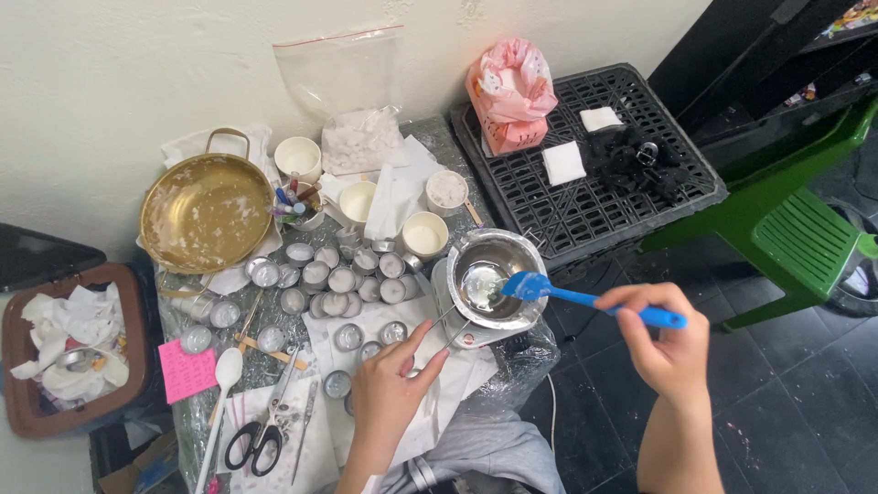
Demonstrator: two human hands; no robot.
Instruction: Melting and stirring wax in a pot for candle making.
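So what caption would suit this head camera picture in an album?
Right hand dips a blue spatula into a steel pot.

The right hand (670,343) holds a blue spatula (585,297) over a steel bowl (494,274) — the left hand (389,389) rests beside it.

Clear zip bag (352,101) against the wall, pink package (510,93) on black crate (585,210), perhaps a bag.
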